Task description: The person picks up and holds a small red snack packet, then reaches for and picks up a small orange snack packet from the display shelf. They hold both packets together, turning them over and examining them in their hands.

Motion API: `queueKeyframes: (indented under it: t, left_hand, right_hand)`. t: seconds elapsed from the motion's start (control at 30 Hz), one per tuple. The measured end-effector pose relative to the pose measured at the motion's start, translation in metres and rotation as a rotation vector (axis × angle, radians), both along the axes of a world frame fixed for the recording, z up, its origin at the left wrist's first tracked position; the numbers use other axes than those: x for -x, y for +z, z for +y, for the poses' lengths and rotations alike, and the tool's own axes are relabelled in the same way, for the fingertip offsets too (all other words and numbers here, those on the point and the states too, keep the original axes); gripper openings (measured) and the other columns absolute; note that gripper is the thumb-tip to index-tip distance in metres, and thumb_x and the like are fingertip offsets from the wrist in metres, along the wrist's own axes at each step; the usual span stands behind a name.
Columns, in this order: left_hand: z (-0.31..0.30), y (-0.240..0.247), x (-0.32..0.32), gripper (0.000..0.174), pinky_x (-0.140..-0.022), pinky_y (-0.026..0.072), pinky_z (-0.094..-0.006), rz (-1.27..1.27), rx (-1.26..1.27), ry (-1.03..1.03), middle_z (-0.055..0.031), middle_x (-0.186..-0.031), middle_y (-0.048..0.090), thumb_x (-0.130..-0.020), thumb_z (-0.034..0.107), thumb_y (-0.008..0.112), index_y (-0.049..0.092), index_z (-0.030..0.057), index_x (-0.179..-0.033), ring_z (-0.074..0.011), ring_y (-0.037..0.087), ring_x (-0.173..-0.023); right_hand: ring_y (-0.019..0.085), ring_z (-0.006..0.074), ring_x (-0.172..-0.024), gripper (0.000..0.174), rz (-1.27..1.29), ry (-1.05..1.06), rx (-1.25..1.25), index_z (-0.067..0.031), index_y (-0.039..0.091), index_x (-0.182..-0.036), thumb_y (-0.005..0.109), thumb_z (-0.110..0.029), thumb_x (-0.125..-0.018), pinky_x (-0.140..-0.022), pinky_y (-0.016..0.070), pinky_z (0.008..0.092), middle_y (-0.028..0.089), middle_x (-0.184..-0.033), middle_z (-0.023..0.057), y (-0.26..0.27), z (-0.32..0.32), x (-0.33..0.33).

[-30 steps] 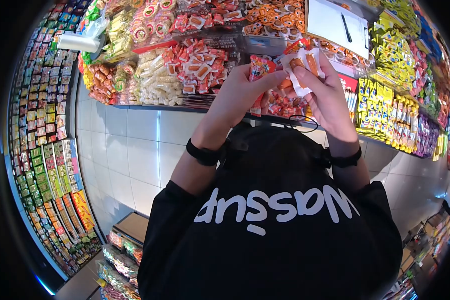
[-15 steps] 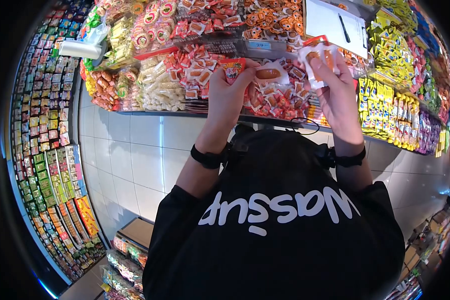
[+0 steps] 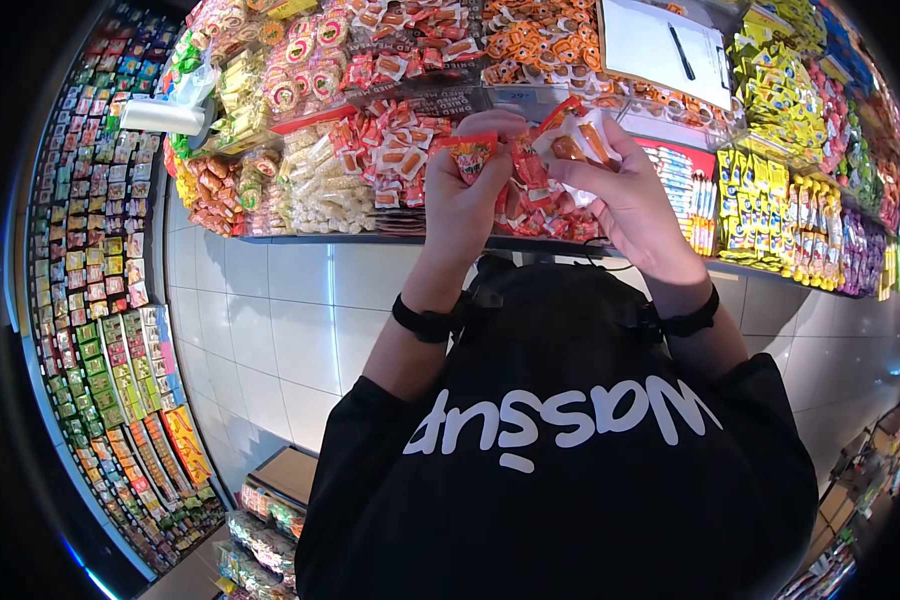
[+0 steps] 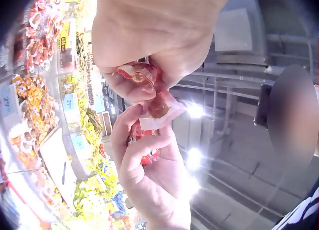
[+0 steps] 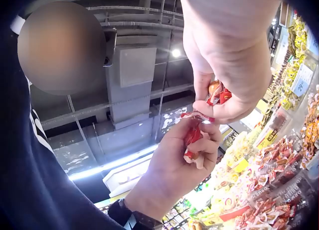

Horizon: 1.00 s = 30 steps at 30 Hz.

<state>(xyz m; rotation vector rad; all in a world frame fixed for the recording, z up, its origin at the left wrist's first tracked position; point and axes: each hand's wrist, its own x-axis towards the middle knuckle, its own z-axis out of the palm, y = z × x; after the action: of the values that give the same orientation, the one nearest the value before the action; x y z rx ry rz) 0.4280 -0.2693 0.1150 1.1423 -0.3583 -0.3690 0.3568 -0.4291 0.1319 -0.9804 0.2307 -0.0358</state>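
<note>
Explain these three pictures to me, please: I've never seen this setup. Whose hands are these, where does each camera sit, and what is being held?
No machine here: a person works with bare hands and wears three cameras. The head view looks down past a black shirt at a shop shelf heaped with snack packets. The left hand pinches a red packet; the right hand holds white sausage packets. Each wrist view looks up from below its own hand toward the ceiling, with the other hand close by. A paper sheet with a pen lies above the bins.
</note>
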Motion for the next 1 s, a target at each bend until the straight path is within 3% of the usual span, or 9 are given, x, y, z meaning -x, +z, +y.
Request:
queueKeyframes:
  t: [0.2, 0.3, 0.43, 0.5, 0.7, 0.8, 0.9, 1.0]
  left_hand:
    - [-0.002, 0.004, 0.006, 0.024, -0.044, 0.0419, -0.0226, 0.339, -0.047, 0.019, -0.0048, -0.081, 0.066, -0.095, 0.011, 0.056, 0.055, 0.0033, -0.117, -0.0094, 0.057, -0.055]
    - [-0.004, 0.009, 0.002, 0.020, -0.044, 0.0417, -0.0240, 0.527, -0.011, 0.021, -0.0066, -0.082, 0.067, -0.096, 0.018, 0.056, 0.057, 0.0042, -0.110, -0.0113, 0.058, -0.055]
    - [-0.001, 0.001, -0.004, 0.020, -0.042, 0.0401, -0.0237, 0.429, 0.032, -0.099, -0.0065, -0.080, 0.067, -0.096, 0.024, 0.057, 0.059, 0.0052, -0.103, -0.0113, 0.058, -0.056]
    - [0.001, -0.002, -0.007, 0.021, -0.041, 0.0393, -0.0235, 0.502, 0.098, -0.171, -0.0061, -0.081, 0.067, -0.096, 0.025, 0.058, 0.060, 0.0049, -0.102, -0.0111, 0.059, -0.056]
    - [-0.007, 0.004, -0.002, 0.020, -0.039, 0.0382, -0.0237, 0.470, -0.027, -0.100, -0.0059, -0.082, 0.067, -0.093, 0.021, 0.063, 0.059, 0.0039, -0.102, -0.0111, 0.061, -0.059]
    - [-0.004, 0.000, -0.004, 0.020, -0.043, 0.0459, -0.0235, 0.443, -0.069, -0.164, -0.0064, -0.085, 0.068, -0.090, 0.017, 0.066, 0.059, 0.0034, -0.103, -0.0126, 0.065, -0.066]
    - [-0.010, 0.009, 0.000, 0.020, -0.051, 0.0552, -0.0263, 0.456, -0.069, -0.065, -0.0072, -0.088, 0.068, -0.087, 0.013, 0.067, 0.060, 0.0030, -0.103, -0.0147, 0.069, -0.072]
    - [-0.014, 0.012, 0.002, 0.019, -0.045, 0.0495, -0.0208, 0.531, -0.047, 0.070, -0.0095, -0.090, 0.068, -0.086, 0.010, 0.064, 0.061, 0.0007, -0.102, -0.0156, 0.069, -0.074]
  right_hand:
    - [0.059, 0.0084, -0.065, 0.052, -0.083, -0.099, 0.213, -0.0016, 0.048, -0.127, 0.070, 0.002, -0.081, -0.056, 0.0453, 0.0219, 0.064, -0.091, 0.0042, -0.006, 0.000, -0.003]
    - [0.057, 0.0083, -0.062, 0.053, -0.089, -0.127, 0.218, -0.0011, 0.047, -0.127, 0.070, 0.003, -0.080, -0.056, 0.0455, 0.0222, 0.062, -0.087, 0.0034, -0.005, 0.002, -0.004]
    - [0.057, 0.0085, -0.063, 0.051, -0.089, -0.132, 0.222, -0.0013, 0.048, -0.126, 0.070, 0.003, -0.081, -0.056, 0.0457, 0.0224, 0.062, -0.086, 0.0031, -0.006, 0.000, -0.005]
    - [0.057, 0.0086, -0.063, 0.049, -0.087, -0.138, 0.223, -0.0014, 0.049, -0.125, 0.070, 0.003, -0.081, -0.057, 0.0459, 0.0224, 0.062, -0.087, 0.0032, -0.007, 0.000, -0.005]
    - [0.060, 0.0093, -0.070, 0.041, -0.098, -0.119, 0.187, -0.0013, 0.053, -0.119, 0.069, 0.002, -0.082, -0.060, 0.0481, 0.0227, 0.065, -0.093, 0.0050, -0.003, -0.002, -0.004]
    - [0.062, 0.0101, -0.076, 0.039, -0.112, -0.097, 0.155, -0.0013, 0.053, -0.119, 0.069, 0.001, -0.083, -0.062, 0.0500, 0.0234, 0.066, -0.099, 0.0062, -0.002, -0.001, -0.001]
    - [0.063, 0.0110, -0.081, 0.036, -0.119, -0.055, 0.127, -0.0018, 0.053, -0.119, 0.067, -0.002, -0.086, -0.063, 0.0514, 0.0243, 0.066, -0.102, 0.0066, -0.004, -0.004, 0.001]
    - [0.063, 0.0110, -0.081, 0.031, -0.114, -0.047, 0.075, -0.0022, 0.054, -0.118, 0.064, -0.005, -0.089, -0.063, 0.0516, 0.0249, 0.065, -0.102, 0.0060, 0.001, -0.003, 0.005]
